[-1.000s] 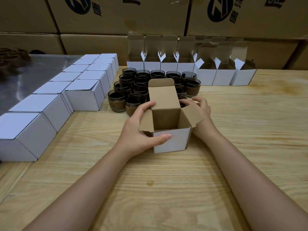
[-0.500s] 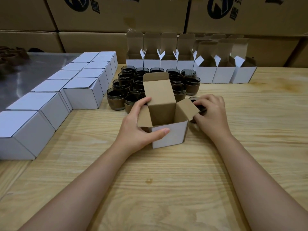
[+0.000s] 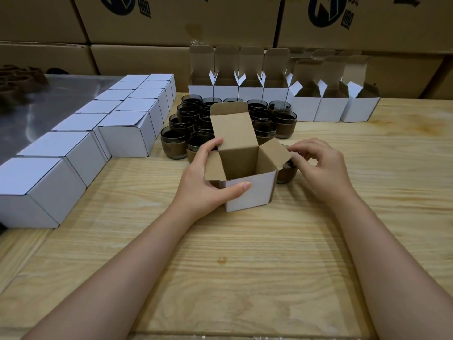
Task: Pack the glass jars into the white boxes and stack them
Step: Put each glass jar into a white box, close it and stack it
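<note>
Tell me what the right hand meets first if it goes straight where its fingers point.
The glass jar beside the open box; the right hand seems to touch its rim. Next comes the box's right flap, though depth is unclear.

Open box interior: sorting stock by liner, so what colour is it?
Brown cardboard inside the open box, white outside; head view shows it best.

Nothing reads in full. At 11 o'clock, a brown carton [image 3: 186, 23] in the back stack bears a dark round logo [image 3: 120, 3] with blocky characters [image 3: 144, 8] beside it, cut off by the top edge. At 1 o'clock, a second carton [image 3: 382, 30] shows the same logo [image 3: 324, 12] and characters [image 3: 348, 19], too cropped to make out.
</note>
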{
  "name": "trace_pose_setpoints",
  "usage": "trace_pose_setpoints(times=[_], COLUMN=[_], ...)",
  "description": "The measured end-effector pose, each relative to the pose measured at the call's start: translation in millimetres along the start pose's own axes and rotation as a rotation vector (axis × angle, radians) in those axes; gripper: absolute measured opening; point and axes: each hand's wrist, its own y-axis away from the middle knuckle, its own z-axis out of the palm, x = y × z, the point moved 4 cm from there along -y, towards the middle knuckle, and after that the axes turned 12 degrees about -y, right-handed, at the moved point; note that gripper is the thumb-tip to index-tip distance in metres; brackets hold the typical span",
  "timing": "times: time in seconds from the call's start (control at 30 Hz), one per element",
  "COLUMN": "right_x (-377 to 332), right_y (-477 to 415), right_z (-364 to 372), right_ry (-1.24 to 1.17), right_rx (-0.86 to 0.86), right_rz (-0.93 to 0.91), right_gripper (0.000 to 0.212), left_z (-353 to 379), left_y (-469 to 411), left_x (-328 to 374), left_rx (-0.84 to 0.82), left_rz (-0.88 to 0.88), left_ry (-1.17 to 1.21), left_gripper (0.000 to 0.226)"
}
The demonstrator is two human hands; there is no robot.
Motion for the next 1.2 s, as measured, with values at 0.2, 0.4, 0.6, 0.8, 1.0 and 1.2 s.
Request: trace_pose_setpoints(times=[0.2, 0.4, 0.6, 0.8, 1.0, 1.2], right_x=[7.7, 9.5, -29.6, -89.0, -96.9, -78.7], right_y=[3.1, -5.1, -17.2, -22.2, -12.6, -7.0], right_z=[7.6, 4.3, -15.9, -7.4, 38.6, 56.2], right_ry=[0.012, -0.104, -0.149, -0.262, -0.212, 0.227], right_rx=[-0.092, 0.072, 0.337, 0.174, -0.117, -0.136], right_rz=[0.076, 0.169, 0.126, 0.053, 0.182, 0.201], right_gripper=[0.028, 0.024, 0.024, 0.036, 0.039, 0.040], left_z=[-0.3, 0.7, 2.5, 3.3, 3.1, 4.1], left_y=[-0.1, -2.1, -3.4, -4.6, -5.2, -5.1], left_x=[-0.4, -1.8, -3.0, -3.2, -3.7, -4.3], left_rx=[-0.005, -0.017, -0.043, -0.057, -0.051, -0.043], left_rz=[0.010, 0.005, -0.009, -0.003, 0.018, 0.006], left_ry=[-0.017, -0.003, 0.017, 0.028, 0.007, 0.026], left_gripper=[0.092, 0.091, 0.095, 0.096, 0.094, 0.093])
